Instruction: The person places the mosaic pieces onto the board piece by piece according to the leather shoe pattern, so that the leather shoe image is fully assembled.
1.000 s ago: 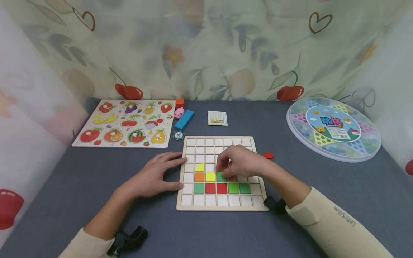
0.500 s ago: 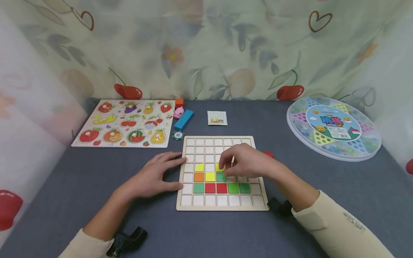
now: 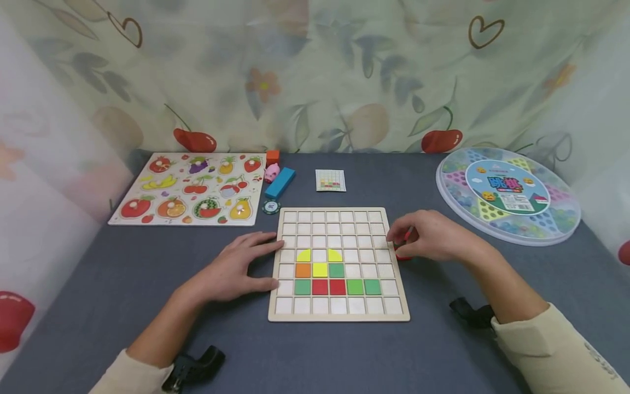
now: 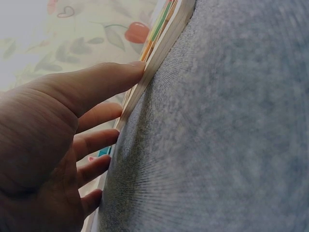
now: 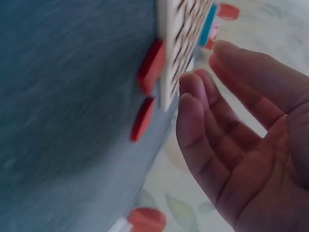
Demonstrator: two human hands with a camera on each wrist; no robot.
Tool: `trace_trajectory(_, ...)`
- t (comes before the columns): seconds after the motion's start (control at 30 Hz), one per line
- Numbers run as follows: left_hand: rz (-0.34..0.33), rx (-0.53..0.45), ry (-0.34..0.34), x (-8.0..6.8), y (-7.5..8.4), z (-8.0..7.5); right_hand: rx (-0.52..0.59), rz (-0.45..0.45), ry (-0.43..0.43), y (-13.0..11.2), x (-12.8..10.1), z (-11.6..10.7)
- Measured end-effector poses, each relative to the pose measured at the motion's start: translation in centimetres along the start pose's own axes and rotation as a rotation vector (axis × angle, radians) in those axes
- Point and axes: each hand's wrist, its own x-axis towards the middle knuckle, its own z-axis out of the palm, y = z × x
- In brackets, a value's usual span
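Note:
A wooden grid board (image 3: 339,317) lies in the middle of the table, seen in the head view. My left hand (image 3: 238,269) rests against its left edge with thumb and fingertips, fingers extended. Set in the grid are two yellow rounded pieces (image 3: 304,256), an orange square (image 3: 303,270), a yellow square (image 3: 320,270) and a green square (image 3: 336,270). Below them runs a row of green and red squares (image 3: 320,287). Off the board's right edge, my right hand (image 3: 430,236) hovers, its fingers bent loosely around nothing. Two red pieces (image 5: 151,67) lie beside the board there, partly hidden in the head view.
Behind the board lies a small pattern card (image 3: 330,180). A fruit puzzle board (image 3: 192,189) is at the back left, beside a blue block (image 3: 280,183), a pink pig figure (image 3: 272,173), an orange block (image 3: 273,157) and a chip (image 3: 271,207). A round game box (image 3: 509,191) stands back right.
My right hand has left a yellow rounded piece in the grid and moved right, off the board, to the red pieces. My left hand has stayed at the board's edge.

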Motion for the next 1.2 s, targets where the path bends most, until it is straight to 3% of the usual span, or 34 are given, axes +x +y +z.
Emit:
trace_trajectory(0.4, 0.002, -0.004, -0.002, 0.0, 0.0, 0.1, -0.145, -0.014, 0.029, 1.9, -0.3, 1.3)
trace_trajectory(0.73, -0.011, -0.007, -0.007, 0.0, 0.0, 0.0, 0.076, 0.061, 0.009, 0.9, 0.1, 0.4)
trace_trajectory(0.97, -0.009, -0.001, -0.003, 0.0, 0.0, 0.0, 0.218, 0.002, -0.041, -1.0, 1.3, 1.2)
trace_trajectory(1.2, -0.012, -0.001, -0.004, 0.0, 0.0, 0.0, 0.198, -0.087, -0.103, -2.9, 3.1, 2.6)
